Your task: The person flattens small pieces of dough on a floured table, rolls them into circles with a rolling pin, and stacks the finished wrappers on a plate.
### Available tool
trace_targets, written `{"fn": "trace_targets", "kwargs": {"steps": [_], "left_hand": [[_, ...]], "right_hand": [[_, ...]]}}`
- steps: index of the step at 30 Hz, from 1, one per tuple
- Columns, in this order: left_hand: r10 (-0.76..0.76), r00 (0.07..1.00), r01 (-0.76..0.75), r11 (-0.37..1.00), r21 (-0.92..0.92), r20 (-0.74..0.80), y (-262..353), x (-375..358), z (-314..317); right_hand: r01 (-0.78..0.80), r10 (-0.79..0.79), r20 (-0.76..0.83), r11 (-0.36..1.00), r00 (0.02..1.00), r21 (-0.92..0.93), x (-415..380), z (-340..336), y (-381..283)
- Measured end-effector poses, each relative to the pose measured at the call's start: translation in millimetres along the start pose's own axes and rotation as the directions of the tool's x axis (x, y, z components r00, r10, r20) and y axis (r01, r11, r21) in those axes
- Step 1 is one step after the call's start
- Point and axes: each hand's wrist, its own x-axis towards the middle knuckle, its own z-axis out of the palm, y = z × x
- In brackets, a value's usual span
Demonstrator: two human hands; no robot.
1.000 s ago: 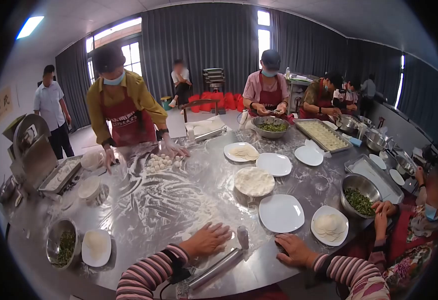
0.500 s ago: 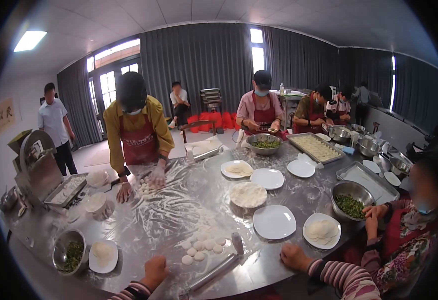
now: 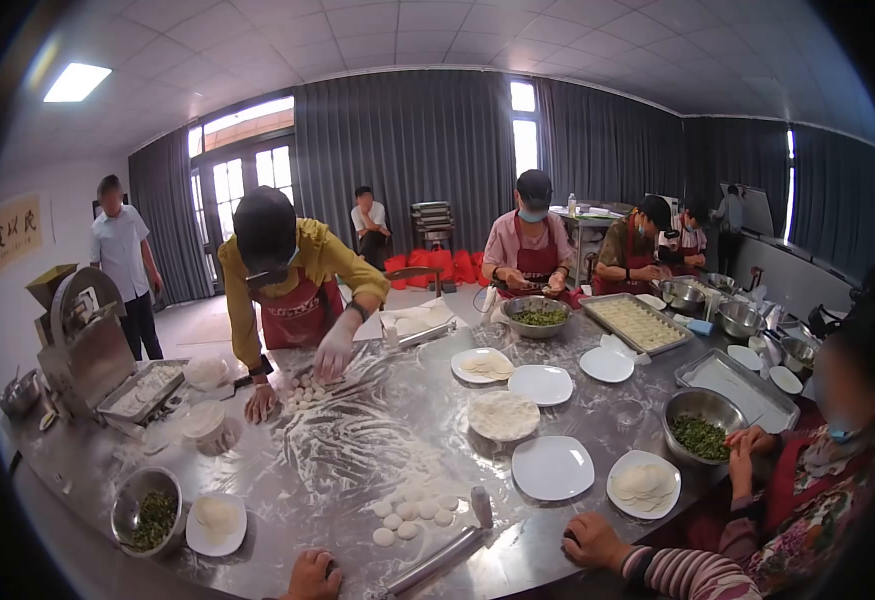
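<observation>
Resting at the near table edge, my left hand point(image 3: 313, 577) has its fingers curled, with nothing visible in it. My right hand point(image 3: 595, 542) lies farther right on the edge, also curled and holding nothing I can see. Between them is a metal rod point(image 3: 436, 562), with a short pale rolling pin point(image 3: 481, 508) close to its far end. Several flattened dough pieces point(image 3: 408, 510) lie on flour just beyond. A white plate of dough wrappers point(image 3: 645, 485) is nearest my right hand, and an unfilled square white plate point(image 3: 553, 468) sits beyond it.
A steel bowl of green filling point(image 3: 148, 510) and a plate of wrappers point(image 3: 216, 524) stand left. Across the floured table point(image 3: 358, 440), a person in yellow point(image 3: 293, 270) handles dough pieces. Another person's hands point(image 3: 748, 445) are by a filling bowl point(image 3: 700, 425) at right.
The view has tilted up a little. My left hand appears lower in the frame, and my right hand stays at the edge. The person in yellow leans farther forward over the dough.
</observation>
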Motion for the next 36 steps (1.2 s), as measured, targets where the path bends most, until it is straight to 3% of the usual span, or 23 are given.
{"fn": "trace_targets", "kwargs": {"steps": [3,5,36], "left_hand": [[0.001,1.0,-0.002,1.0,0.019,0.008,-5,-1,5],[0.036,0.999,-0.036,0.998,0.05,-0.012,-8,-3,6],[0.036,0.999,-0.035,0.999,0.031,-0.027,2,-3,0]], "right_hand": [[-0.01,0.01,0.001,1.0,1.0,-0.005,-1,2,1],[-0.101,0.1,0.047,0.995,0.994,0.02,-3,3,1],[-0.091,0.091,0.026,0.996,0.996,0.003,-7,6,2]]}}
